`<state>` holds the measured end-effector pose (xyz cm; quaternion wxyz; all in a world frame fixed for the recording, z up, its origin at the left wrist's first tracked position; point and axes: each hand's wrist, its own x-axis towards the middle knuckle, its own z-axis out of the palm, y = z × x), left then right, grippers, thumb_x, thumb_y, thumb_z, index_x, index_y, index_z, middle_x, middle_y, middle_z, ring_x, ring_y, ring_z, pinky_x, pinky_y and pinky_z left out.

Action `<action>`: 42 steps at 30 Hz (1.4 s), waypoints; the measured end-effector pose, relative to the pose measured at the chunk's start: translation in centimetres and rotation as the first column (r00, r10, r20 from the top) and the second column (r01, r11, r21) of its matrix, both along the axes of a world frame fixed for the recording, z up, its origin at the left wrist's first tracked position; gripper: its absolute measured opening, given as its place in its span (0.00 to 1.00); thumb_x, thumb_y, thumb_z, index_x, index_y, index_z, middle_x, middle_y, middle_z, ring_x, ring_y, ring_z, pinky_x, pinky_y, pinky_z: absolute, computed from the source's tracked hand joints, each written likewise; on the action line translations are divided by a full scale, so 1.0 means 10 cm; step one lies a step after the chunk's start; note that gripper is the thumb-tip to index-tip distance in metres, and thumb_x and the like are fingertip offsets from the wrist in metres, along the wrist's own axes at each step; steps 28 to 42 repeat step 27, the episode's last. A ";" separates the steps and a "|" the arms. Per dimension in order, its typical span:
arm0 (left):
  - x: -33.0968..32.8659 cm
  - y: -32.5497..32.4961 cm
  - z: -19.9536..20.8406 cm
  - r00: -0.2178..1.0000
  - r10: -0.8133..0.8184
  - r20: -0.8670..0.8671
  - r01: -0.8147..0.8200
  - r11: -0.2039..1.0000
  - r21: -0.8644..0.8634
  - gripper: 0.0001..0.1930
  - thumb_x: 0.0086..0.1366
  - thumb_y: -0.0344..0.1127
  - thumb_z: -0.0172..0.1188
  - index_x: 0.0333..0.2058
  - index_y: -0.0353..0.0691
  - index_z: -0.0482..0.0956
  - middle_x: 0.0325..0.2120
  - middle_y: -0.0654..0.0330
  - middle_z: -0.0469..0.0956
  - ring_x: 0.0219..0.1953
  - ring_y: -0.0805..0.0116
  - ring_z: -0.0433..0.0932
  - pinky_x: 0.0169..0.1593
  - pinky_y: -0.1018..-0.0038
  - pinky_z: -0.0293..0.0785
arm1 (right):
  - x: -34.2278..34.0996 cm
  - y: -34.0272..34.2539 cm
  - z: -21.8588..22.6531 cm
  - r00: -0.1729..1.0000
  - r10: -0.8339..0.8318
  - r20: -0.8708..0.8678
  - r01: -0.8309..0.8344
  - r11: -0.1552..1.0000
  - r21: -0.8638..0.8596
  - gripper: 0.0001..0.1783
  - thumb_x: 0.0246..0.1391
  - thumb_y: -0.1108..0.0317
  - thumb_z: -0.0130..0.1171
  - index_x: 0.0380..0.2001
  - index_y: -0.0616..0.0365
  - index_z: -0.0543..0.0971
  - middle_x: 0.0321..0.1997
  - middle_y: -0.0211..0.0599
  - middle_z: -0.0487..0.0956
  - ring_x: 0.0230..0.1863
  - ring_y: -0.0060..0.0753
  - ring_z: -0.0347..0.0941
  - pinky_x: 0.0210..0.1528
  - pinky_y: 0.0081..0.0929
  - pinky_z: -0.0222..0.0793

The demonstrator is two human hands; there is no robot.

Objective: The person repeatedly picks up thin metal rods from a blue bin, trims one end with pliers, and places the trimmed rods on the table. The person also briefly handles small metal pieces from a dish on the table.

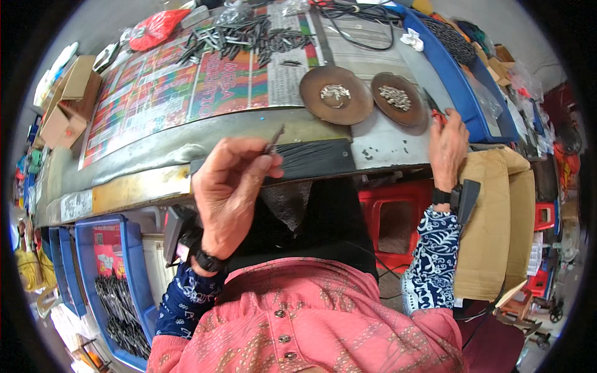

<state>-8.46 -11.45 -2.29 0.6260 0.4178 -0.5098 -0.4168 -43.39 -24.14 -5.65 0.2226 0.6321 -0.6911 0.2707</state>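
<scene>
Over the front edge of the bench, my left hand (pixel 227 193) pinches a thin dark piece (pixel 277 137) between thumb and fingertips, one end pointing up and away. My right hand (pixel 449 148) is on the bench at the right, its fingers closed round a red-handled tool (pixel 439 117); the hand hides most of it, so its kind is unclear. Left of that hand are two round brown dishes. The larger dish (pixel 312 104) holds small silvery metal parts (pixel 336 93); the smaller dish (pixel 413 115) holds a heap of similar parts (pixel 395 97).
A pile of dark slim pieces (pixel 242 38) lies on printed sheets (pixel 168 99) at the back. Blue trays flank me: one on the bench (pixel 477 118), another low at left (pixel 132 242) with dark pieces. An open cardboard box (pixel 488 230) and red stool (pixel 398 214) stand below right.
</scene>
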 end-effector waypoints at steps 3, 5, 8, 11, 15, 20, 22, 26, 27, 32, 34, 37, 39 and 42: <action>-0.04 -0.05 -0.04 0.996 -0.034 -0.083 0.031 0.999 -0.042 0.07 0.65 0.19 0.59 0.42 0.29 0.75 0.34 0.56 0.82 0.34 0.74 0.81 0.42 0.80 0.77 | 0.16 0.17 0.20 0.975 -0.018 0.220 0.026 0.999 -0.037 0.18 0.59 0.63 0.59 0.48 0.63 0.74 0.41 0.53 0.79 0.42 0.53 0.74 0.45 0.44 0.70; -0.05 -0.05 -0.08 0.994 -0.036 -0.104 0.033 0.999 -0.032 0.07 0.65 0.18 0.59 0.41 0.29 0.75 0.35 0.56 0.82 0.35 0.74 0.81 0.43 0.80 0.76 | 0.36 0.38 0.35 0.788 0.271 0.552 -0.187 0.961 -0.205 0.15 0.60 0.66 0.58 0.46 0.64 0.74 0.39 0.45 0.78 0.40 0.40 0.75 0.44 0.34 0.71; -0.07 -0.05 -0.15 0.993 -0.041 -0.109 0.034 0.997 -0.072 0.05 0.65 0.18 0.59 0.39 0.30 0.75 0.35 0.57 0.81 0.34 0.76 0.79 0.42 0.81 0.75 | 0.72 0.71 0.62 0.642 0.509 0.574 -0.428 0.858 -0.282 0.13 0.60 0.69 0.60 0.45 0.62 0.72 0.41 0.37 0.75 0.39 0.25 0.70 0.42 0.25 0.69; -0.06 -0.06 -0.20 0.992 -0.054 -0.115 0.040 0.992 -0.121 0.06 0.64 0.18 0.60 0.39 0.29 0.75 0.34 0.58 0.80 0.33 0.77 0.77 0.41 0.82 0.75 | 1.13 0.92 0.79 0.407 0.722 0.560 -0.609 0.671 -0.423 0.14 0.56 0.72 0.62 0.44 0.61 0.72 0.43 0.36 0.75 0.39 0.23 0.67 0.41 0.22 0.66; -0.04 -0.06 -0.25 0.996 -0.040 -0.082 0.026 0.985 -0.169 0.06 0.63 0.17 0.60 0.38 0.29 0.75 0.34 0.58 0.79 0.32 0.78 0.77 0.39 0.82 0.75 | 1.55 0.95 0.82 0.444 0.842 0.307 -0.831 0.515 -0.210 0.12 0.48 0.74 0.65 0.36 0.61 0.75 0.42 0.43 0.77 0.37 0.36 0.72 0.40 0.30 0.70; -0.04 -0.08 -0.30 0.995 -0.042 -0.089 0.023 0.978 -0.206 0.06 0.62 0.17 0.61 0.37 0.30 0.75 0.34 0.59 0.79 0.32 0.78 0.76 0.38 0.81 0.75 | 1.52 1.00 1.00 0.445 0.849 0.284 -0.868 0.488 -0.098 0.12 0.46 0.73 0.67 0.35 0.63 0.77 0.42 0.47 0.77 0.39 0.45 0.75 0.42 0.35 0.73; -0.04 -0.08 -0.30 0.994 -0.048 -0.098 0.026 0.976 -0.215 0.07 0.62 0.17 0.61 0.37 0.30 0.75 0.34 0.59 0.79 0.32 0.78 0.76 0.38 0.81 0.75 | 1.52 1.13 1.02 0.433 0.784 0.445 -0.721 0.597 -0.352 0.11 0.46 0.76 0.65 0.35 0.63 0.76 0.46 0.49 0.77 0.41 0.42 0.76 0.44 0.32 0.72; -0.04 -0.07 -0.29 0.997 -0.028 -0.070 0.012 0.976 -0.219 0.07 0.62 0.17 0.62 0.38 0.30 0.75 0.34 0.58 0.79 0.32 0.78 0.76 0.38 0.81 0.75 | 1.66 1.10 0.79 0.485 0.757 0.438 -0.792 0.593 -0.147 0.08 0.53 0.72 0.63 0.34 0.62 0.75 0.50 0.47 0.76 0.43 0.45 0.76 0.48 0.40 0.74; -0.04 -0.07 -0.27 0.998 -0.026 -0.064 0.010 0.974 -0.227 0.07 0.62 0.17 0.62 0.38 0.30 0.75 0.34 0.58 0.79 0.32 0.78 0.76 0.38 0.81 0.75 | 1.71 1.07 0.71 0.542 0.765 0.348 -0.824 0.564 0.044 0.09 0.55 0.70 0.63 0.34 0.62 0.74 0.51 0.46 0.76 0.44 0.46 0.75 0.50 0.43 0.74; -0.04 -0.07 -0.27 0.998 -0.026 -0.064 0.010 0.974 -0.227 0.07 0.62 0.17 0.62 0.38 0.30 0.75 0.34 0.58 0.79 0.32 0.78 0.76 0.38 0.81 0.75 | 1.71 1.07 0.71 0.542 0.765 0.348 -0.824 0.564 0.044 0.09 0.55 0.70 0.63 0.34 0.62 0.74 0.51 0.46 0.76 0.44 0.46 0.75 0.50 0.43 0.74; -0.04 -0.07 -0.27 0.998 -0.026 -0.064 0.010 0.974 -0.227 0.07 0.62 0.17 0.62 0.38 0.30 0.75 0.34 0.58 0.79 0.32 0.78 0.76 0.38 0.81 0.75 | 1.71 1.07 0.71 0.542 0.765 0.348 -0.824 0.564 0.044 0.09 0.55 0.70 0.63 0.34 0.62 0.74 0.51 0.46 0.76 0.44 0.46 0.75 0.50 0.43 0.74; -0.04 -0.07 -0.27 0.998 -0.026 -0.064 0.010 0.974 -0.227 0.07 0.62 0.17 0.62 0.38 0.30 0.75 0.34 0.58 0.79 0.32 0.78 0.76 0.38 0.81 0.75 | 1.71 1.07 0.71 0.542 0.765 0.348 -0.824 0.564 0.044 0.09 0.55 0.70 0.63 0.34 0.62 0.74 0.51 0.46 0.76 0.44 0.46 0.75 0.50 0.43 0.74; -0.04 -0.07 -0.27 0.998 -0.026 -0.064 0.010 0.974 -0.227 0.07 0.62 0.17 0.62 0.38 0.30 0.75 0.34 0.58 0.79 0.32 0.78 0.76 0.38 0.81 0.75 | 1.71 1.07 0.71 0.542 0.765 0.348 -0.824 0.564 0.044 0.09 0.55 0.70 0.63 0.34 0.62 0.74 0.51 0.46 0.76 0.44 0.46 0.75 0.50 0.43 0.74; -0.04 -0.07 -0.27 0.998 -0.026 -0.064 0.010 0.974 -0.227 0.07 0.62 0.17 0.62 0.38 0.30 0.75 0.34 0.58 0.79 0.32 0.78 0.76 0.38 0.81 0.75 | 1.71 1.07 0.71 0.542 0.765 0.348 -0.824 0.564 0.044 0.09 0.55 0.70 0.63 0.34 0.62 0.74 0.51 0.46 0.76 0.44 0.46 0.75 0.50 0.43 0.74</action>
